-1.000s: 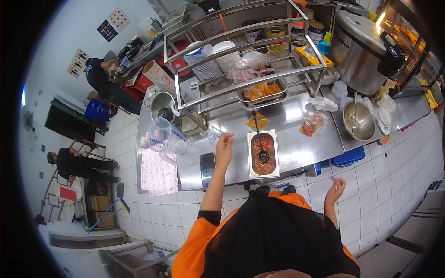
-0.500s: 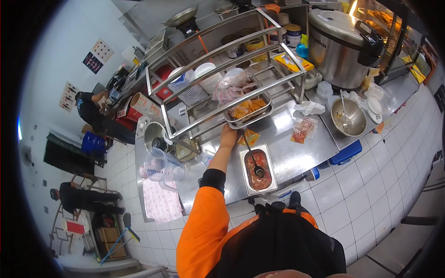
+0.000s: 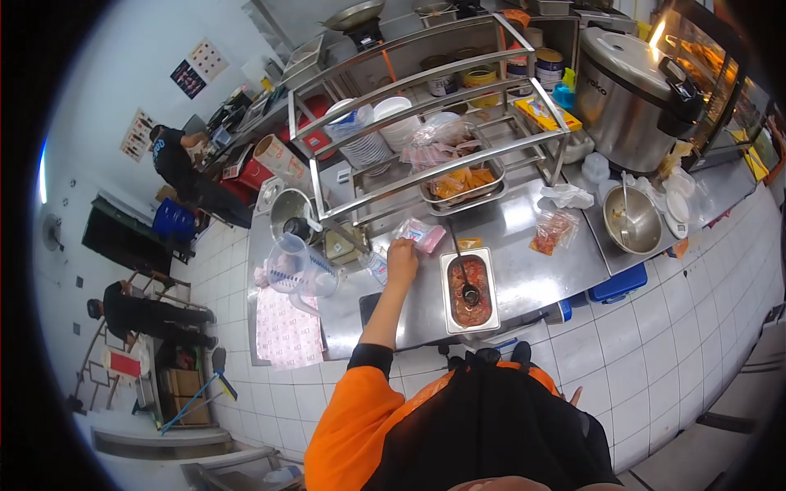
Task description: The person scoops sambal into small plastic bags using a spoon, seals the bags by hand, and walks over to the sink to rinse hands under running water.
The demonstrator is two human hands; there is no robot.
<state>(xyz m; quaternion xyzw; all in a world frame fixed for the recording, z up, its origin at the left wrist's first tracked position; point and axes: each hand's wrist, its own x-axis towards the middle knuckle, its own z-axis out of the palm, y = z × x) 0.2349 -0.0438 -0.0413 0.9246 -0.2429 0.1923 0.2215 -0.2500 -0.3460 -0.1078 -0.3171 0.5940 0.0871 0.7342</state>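
My left hand (image 3: 401,262) reaches over the steel counter, its fingers closed on the edge of a pink-and-white plastic packet (image 3: 424,236). Just right of it, a steel pan (image 3: 449,315) holds reddish chunky sauce (image 3: 473,278) with a black ladle (image 3: 470,293) resting in it. Part of an orange-filled bag (image 3: 469,243) shows behind the pan. Beyond the packet, a steel tray (image 3: 467,204) holds bagged orange food. Only a few fingers of my right hand (image 3: 575,396) show beside my apron, low on the right; their grip is hidden.
A metal rack (image 3: 442,168) stands over stacked white bowls (image 3: 367,151). Left are a clear plastic jug (image 3: 315,278) and pink printed paper (image 3: 288,327). A bag of red food (image 3: 554,231), a steel bowl (image 3: 632,217) and a large cooker (image 3: 626,98) stand right. Two people work at far left.
My left hand has drawn back from beside the steel tray and now holds the plastic packet over the counter. Fingers of my right hand have come into view. The view has shifted slightly.
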